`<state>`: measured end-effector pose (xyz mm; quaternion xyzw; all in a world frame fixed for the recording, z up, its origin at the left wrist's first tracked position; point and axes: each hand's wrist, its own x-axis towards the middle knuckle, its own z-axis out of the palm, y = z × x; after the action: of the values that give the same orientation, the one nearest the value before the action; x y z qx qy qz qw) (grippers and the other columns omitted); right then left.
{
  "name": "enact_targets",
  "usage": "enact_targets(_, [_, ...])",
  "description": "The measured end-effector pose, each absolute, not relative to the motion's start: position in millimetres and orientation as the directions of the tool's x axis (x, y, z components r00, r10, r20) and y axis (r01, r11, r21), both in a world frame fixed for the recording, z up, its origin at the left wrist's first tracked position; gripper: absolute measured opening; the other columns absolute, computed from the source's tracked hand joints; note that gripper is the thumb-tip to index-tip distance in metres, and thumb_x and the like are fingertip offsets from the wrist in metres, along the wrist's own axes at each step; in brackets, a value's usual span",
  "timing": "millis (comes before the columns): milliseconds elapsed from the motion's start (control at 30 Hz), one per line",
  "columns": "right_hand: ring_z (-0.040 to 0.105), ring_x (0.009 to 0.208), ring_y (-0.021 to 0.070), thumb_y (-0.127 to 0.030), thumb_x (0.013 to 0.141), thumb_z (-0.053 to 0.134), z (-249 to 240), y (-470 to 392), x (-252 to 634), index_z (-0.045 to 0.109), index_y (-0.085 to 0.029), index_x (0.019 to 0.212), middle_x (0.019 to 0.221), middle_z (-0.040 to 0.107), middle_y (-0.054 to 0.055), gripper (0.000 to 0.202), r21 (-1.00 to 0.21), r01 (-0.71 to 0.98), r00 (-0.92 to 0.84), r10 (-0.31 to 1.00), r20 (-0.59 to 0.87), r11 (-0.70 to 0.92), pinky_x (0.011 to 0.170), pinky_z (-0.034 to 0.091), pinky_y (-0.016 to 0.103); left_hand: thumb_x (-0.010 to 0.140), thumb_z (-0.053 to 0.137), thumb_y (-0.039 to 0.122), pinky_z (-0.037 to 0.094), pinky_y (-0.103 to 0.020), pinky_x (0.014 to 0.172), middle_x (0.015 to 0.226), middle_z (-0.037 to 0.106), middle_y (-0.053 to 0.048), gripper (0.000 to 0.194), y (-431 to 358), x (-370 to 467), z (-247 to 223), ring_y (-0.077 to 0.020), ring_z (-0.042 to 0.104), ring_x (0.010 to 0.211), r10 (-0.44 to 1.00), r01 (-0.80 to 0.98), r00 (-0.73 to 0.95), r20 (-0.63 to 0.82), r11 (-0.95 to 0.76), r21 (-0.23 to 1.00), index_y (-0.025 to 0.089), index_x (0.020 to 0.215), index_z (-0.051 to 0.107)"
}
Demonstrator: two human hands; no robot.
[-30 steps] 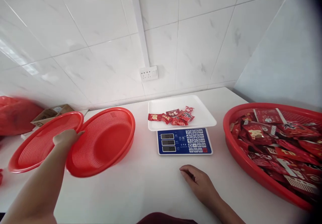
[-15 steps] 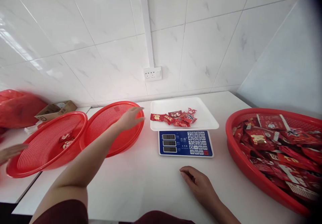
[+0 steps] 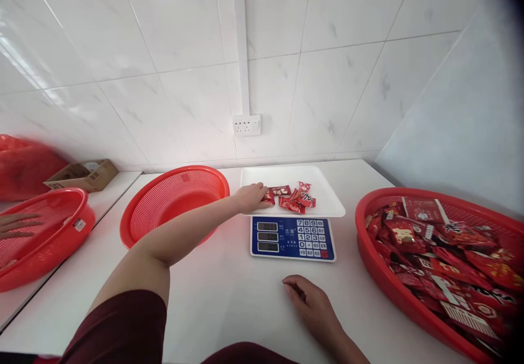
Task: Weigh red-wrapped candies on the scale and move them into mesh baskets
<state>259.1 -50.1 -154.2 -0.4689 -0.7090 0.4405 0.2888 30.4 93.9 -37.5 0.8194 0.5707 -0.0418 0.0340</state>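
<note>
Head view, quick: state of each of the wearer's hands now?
Left hand: at the red packets on the white tray; grip cannot be told.
Right hand: loosely closed on the table, no item visible in it.

There's the electronic scale [image 3: 292, 239], blue panel up front, three displays [image 3: 268, 237] stacked at its left, white keys [image 3: 310, 238] at its right! Behind the panel spreads the scale's white tray [image 3: 325, 196], overhanging the panel on both sides. And up on it, a loose bunch of small, red printed snack packets [image 3: 292, 205], lying near the scale's panel edge, several overlapping at angles, the leftmost partly covered, its far end hidden.
</note>
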Motion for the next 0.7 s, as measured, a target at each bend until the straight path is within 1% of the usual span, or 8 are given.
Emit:
enact_targets(167, [0.064,0.076,0.0194,-0.038,0.085,0.048,-154.7,-49.1,260.6,0.065,-0.023,0.087,0.086,0.071,0.003,0.023,-0.897,0.411,-0.446,0.894,-0.040,0.165,0.071,0.052,0.032,0.085,0.044,0.056,0.045,-0.030,0.066,0.103,0.058,-0.008,0.041,81.5,17.6,-14.0,-0.0220,0.060,0.088,0.967,0.968,0.248,-0.052,-0.249,-0.007,0.019,0.101,0.054])
enact_targets(267, [0.065,0.080,0.0194,-0.039,0.085,0.048,-147.9,-43.1,261.9,0.065,-0.022,0.092,0.089,0.070,0.005,0.024,-0.908,0.390,-0.457,0.888,-0.045,0.155,0.072,0.053,0.031,0.087,0.042,0.055,0.045,-0.031,0.066,0.103,0.058,-0.009,0.041,64.9,-8.9,5.3,-0.0236,0.060,0.087,0.989,0.988,0.149,0.016,-0.149,-0.031,0.018,0.100,0.054])
enact_targets(333, [0.065,0.082,0.0201,-0.040,0.085,0.047,-136.7,-31.9,262.8,0.065,-0.022,0.096,0.094,0.070,0.006,0.027,-0.888,0.407,-0.427,0.904,0.021,0.213,0.070,0.053,0.032,0.088,0.039,0.055,0.046,-0.034,0.070,0.104,0.058,-0.011,0.043,50.7,-30.0,14.9,-0.0255,0.060,0.089,0.996,0.996,0.072,0.053,-0.069,-0.048,0.017,0.102,0.054])
enact_targets(400, [0.063,0.092,0.0226,-0.042,0.086,0.046,-120.1,-13.4,262.6,0.064,-0.023,0.100,0.103,0.068,0.008,0.030,-0.826,0.444,-0.378,0.909,0.178,0.346,0.076,0.053,0.036,0.088,0.039,0.054,0.045,-0.039,0.081,0.115,0.057,-0.012,0.046,32.9,-46.4,19.7,-0.0290,0.058,0.101,0.996,0.997,0.014,0.093,-0.007,-0.076,0.017,0.111,0.054])
enact_targets(433, [0.060,0.101,0.0244,-0.042,0.087,0.046,-110.6,-1.8,261.6,0.064,-0.023,0.104,0.110,0.065,0.010,0.032,-0.774,0.469,-0.357,0.893,0.274,0.426,0.085,0.050,0.039,0.088,0.040,0.054,0.043,-0.042,0.088,0.123,0.054,-0.012,0.048,22.3,-51.3,20.1,-0.0308,0.054,0.110,0.994,0.997,0.005,0.110,0.004,-0.082,0.018,0.119,0.051])
enact_targets(533, [0.045,0.123,0.0287,-0.042,0.086,0.050,-83.4,36.7,254.4,0.059,-0.022,0.118,0.127,0.055,0.011,0.038,-0.578,0.600,-0.321,0.828,0.460,0.554,0.103,0.036,0.048,0.089,0.038,0.053,0.035,-0.046,0.101,0.145,0.039,-0.011,0.056,-16.1,-50.7,13.1,-0.0318,0.039,0.130,0.996,1.000,0.020,0.090,-0.018,-0.021,0.024,0.137,0.037])
enact_targets(633, [0.032,0.133,0.0339,-0.039,0.083,0.056,-65.7,69.3,243.8,0.057,-0.023,0.124,0.137,0.048,0.010,0.044,-0.439,0.753,-0.349,0.863,0.365,0.490,0.106,0.031,0.052,0.088,0.039,0.055,0.043,-0.046,0.093,0.151,0.031,-0.012,0.062,-56.8,-37.4,-5.0,-0.0346,0.040,0.130,0.998,0.998,-0.037,-0.045,0.039,0.054,0.029,0.144,0.028])
enact_targets(700, [0.033,0.133,0.0341,-0.037,0.083,0.057,-60.0,83.5,237.9,0.056,-0.023,0.126,0.140,0.045,0.010,0.045,-0.383,0.808,-0.377,0.892,0.248,0.448,0.104,0.033,0.050,0.088,0.041,0.052,0.048,-0.044,0.083,0.149,0.034,-0.014,0.063,-77.9,-29.7,-20.8,-0.0358,0.049,0.122,0.992,0.994,-0.092,-0.089,0.096,0.049,0.030,0.145,0.026])
